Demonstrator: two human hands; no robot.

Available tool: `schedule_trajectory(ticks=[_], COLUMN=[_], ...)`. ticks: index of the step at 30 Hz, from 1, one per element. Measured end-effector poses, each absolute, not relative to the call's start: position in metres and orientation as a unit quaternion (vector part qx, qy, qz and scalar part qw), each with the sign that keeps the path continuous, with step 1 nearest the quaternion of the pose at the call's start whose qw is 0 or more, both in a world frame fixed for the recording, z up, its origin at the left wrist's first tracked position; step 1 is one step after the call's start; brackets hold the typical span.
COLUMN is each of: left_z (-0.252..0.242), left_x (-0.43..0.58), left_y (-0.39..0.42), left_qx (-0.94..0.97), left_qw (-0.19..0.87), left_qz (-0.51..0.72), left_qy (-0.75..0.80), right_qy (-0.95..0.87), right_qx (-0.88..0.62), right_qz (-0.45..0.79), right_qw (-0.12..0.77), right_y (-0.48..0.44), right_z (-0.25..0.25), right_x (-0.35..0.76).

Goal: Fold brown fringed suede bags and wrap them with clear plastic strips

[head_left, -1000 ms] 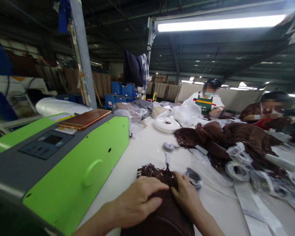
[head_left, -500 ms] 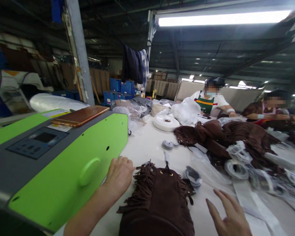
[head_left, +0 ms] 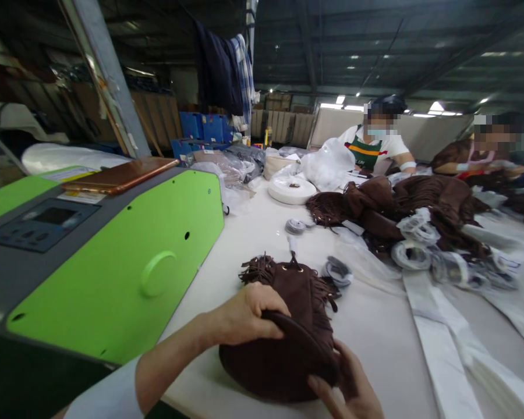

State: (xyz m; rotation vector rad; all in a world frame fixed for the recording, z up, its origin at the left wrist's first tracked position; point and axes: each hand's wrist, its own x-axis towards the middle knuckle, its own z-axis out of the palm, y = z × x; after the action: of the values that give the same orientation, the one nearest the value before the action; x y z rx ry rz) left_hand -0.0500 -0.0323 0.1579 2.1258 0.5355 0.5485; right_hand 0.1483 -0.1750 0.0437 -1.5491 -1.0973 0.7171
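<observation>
A white worktable [head_left: 371,343] stands in a dim, metal-roofed hall [head_left: 344,52]; at its near edge lies a brown fringed bag [head_left: 294,294], its rounded base [head_left: 266,372] raised, the left hand [head_left: 248,314] pinching the base's upper rim [head_left: 305,333], the right hand [head_left: 351,387] grasping its right end; left, a green-and-grey machine [head_left: 122,256] bearing a phone [head_left: 126,176]; right, a heap of brown fringed goods [head_left: 436,195]; far side, two co-workers [head_left: 367,154]; far left, blue boxes [head_left: 203,128]
</observation>
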Motion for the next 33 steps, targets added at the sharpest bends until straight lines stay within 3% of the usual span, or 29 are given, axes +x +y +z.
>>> schedule_trajectory(ticks=[3,8,14,19,26,29,33], left_z=[0.169,0.163,0.168,0.175,0.126,0.123,0.130], left_x=[-0.045,-0.039,-0.050,-0.054,-0.059,-0.061,-0.058], left_y=[-0.024,-0.029,-0.030,-0.031,-0.072,-0.076,-0.066], left_qx=[0.815,0.855,0.905,0.965,0.977,0.965,0.968], left_qw=[0.459,0.374,0.349,0.208,-0.081,-0.097,-0.028], left_qz=[0.215,0.149,0.078,-0.025,0.153,0.205,0.182], left_qy=[0.280,0.328,0.231,0.155,0.122,0.129,0.168], right_qy=[-0.429,-0.479,-0.658,-0.783,-0.828,-0.829,-0.819], right_qx=[-0.624,-0.639,-0.649,-0.561,-0.443,-0.430,-0.454], right_qz=[0.408,0.409,0.066,-0.013,-0.112,-0.133,-0.101], right_qw=[0.510,0.441,0.375,0.267,0.326,0.332,0.337], right_y=[-0.163,-0.151,-0.155,-0.143,-0.147,-0.148,-0.143], right_z=[0.078,0.089,0.112,0.126,0.094,0.094,0.099], right_x=[0.156,0.177,0.173,0.154,0.150,0.151,0.156])
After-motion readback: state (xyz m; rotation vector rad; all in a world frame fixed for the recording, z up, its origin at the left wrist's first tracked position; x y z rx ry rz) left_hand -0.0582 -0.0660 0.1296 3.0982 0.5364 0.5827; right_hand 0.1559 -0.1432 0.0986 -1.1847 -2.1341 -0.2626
